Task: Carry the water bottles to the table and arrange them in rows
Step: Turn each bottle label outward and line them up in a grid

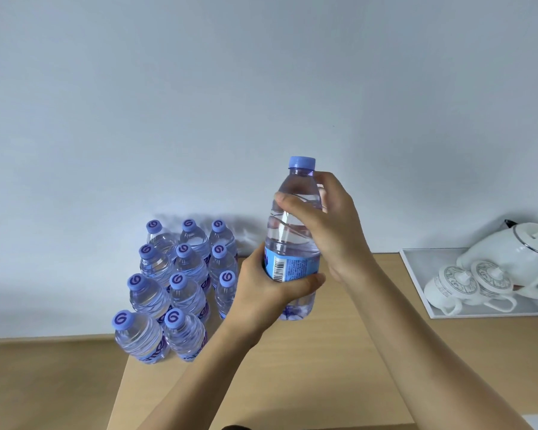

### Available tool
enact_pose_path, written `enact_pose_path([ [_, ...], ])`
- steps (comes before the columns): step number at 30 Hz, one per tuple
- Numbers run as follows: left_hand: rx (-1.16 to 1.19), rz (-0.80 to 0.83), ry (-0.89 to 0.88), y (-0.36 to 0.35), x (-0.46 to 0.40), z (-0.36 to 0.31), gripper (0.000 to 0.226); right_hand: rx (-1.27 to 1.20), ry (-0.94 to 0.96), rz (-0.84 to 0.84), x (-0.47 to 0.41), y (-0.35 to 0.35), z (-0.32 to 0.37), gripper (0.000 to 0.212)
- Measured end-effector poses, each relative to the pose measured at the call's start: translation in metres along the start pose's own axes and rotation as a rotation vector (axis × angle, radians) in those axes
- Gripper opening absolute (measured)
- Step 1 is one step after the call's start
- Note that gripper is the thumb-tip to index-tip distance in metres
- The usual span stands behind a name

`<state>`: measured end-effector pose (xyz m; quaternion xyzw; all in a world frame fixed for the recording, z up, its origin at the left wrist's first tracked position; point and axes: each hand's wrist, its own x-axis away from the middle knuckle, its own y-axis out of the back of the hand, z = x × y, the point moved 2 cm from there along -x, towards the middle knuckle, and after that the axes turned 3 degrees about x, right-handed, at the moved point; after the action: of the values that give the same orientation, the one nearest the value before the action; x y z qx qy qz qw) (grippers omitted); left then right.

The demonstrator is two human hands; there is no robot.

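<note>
Person, head-camera view: two bare forearms, no sleeves, no watch, bracelet or rings visible. Left hand (263, 288) and right hand (333, 225), both ungloved; short, unpainted fingernails. Small dark patch at the bottom frame edge, unidentifiable.

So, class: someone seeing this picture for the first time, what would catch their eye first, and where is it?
First, the water bottle held upright mid-frame, the left hand round its label and the right hand round its upper part. Next, the block of standing bottles in rows on the table, left. Last, the white tray of tea ware, far right.
</note>
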<state>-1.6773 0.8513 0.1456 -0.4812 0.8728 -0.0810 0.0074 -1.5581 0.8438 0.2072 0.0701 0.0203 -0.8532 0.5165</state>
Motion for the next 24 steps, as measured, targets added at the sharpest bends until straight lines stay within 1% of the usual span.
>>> enact_pose_path([
  [3, -0.033, -0.089, -0.041, -0.003, 0.000, -0.001, 0.039, 0.008, -0.020, -0.050, 0.003, -0.008, -0.002, 0.032],
  [5, -0.040, -0.100, -0.039, -0.005, 0.002, 0.001, 0.044, -0.021, -0.050, -0.076, 0.002, -0.010, -0.003, 0.031],
  [9, 0.019, -0.053, -0.013, -0.003, 0.004, 0.004, 0.050, -0.061, -0.064, -0.027, 0.000, -0.009, -0.003, 0.027],
  [13, 0.063, 0.011, 0.006, 0.002, 0.003, 0.005, 0.054, -0.187, -0.076, 0.071, -0.004, -0.006, 0.000, 0.022],
  [15, 0.094, 0.075, 0.036, 0.003, 0.004, 0.004, 0.048, -0.230, -0.084, 0.104, -0.008, -0.003, -0.001, 0.023],
  [17, 0.113, 0.145, 0.059, 0.004, 0.004, 0.002, 0.041, -0.267, -0.077, 0.150, -0.010, 0.000, -0.002, 0.029],
  [19, 0.108, 0.188, 0.063, 0.006, 0.003, 0.000, 0.039, -0.301, -0.079, 0.192, -0.010, 0.002, -0.002, 0.036],
  [21, 0.070, 0.184, 0.051, 0.007, 0.001, -0.001, 0.040, -0.297, -0.078, 0.212, -0.011, 0.003, -0.004, 0.038],
  [24, 0.044, 0.122, 0.031, 0.006, 0.002, 0.000, 0.038, -0.182, -0.051, 0.204, -0.010, 0.002, -0.004, 0.026],
])
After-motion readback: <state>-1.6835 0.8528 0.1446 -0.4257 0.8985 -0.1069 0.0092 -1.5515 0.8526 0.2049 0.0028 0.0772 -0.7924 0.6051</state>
